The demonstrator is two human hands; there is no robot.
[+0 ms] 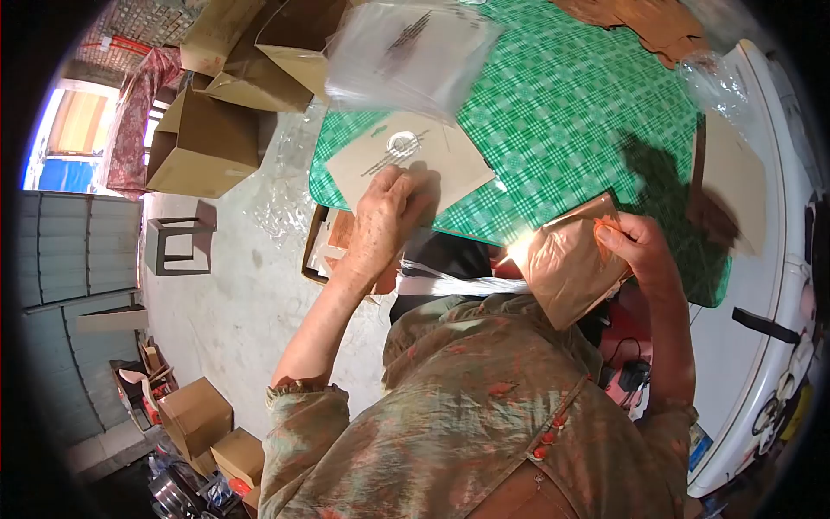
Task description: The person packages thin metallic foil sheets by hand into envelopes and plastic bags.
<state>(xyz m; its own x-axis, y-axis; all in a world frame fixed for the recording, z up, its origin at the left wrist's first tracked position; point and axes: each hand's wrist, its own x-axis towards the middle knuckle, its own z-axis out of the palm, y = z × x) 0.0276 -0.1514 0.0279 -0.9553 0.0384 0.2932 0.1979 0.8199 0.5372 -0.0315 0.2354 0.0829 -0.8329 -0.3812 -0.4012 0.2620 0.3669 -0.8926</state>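
My left hand (385, 216) rests on a beige card sheet (458, 164) at the table's near edge. Its fingers are curled together, and what they may pinch is hidden beneath them. Just beyond the fingertips, a round whitish ring-shaped mark or sticker (402, 144) shows on the sheet among dark print. On the other side, my right hand (635, 246) grips a flat brown packet (566, 268) with a shiny, wrinkled surface, thumb on top. A small orange piece (603, 232) shows beside that thumb. The packet is tilted over the table's edge, in front of my body.
A green checked cloth covers the table (562, 121). On it lie a stack of clear plastic bags (406, 52) and brown sheets (640, 26). Open cardboard boxes (207, 138) stand at the left, with a small stool (180, 245) on the floor. A white surface (761, 285) borders the right.
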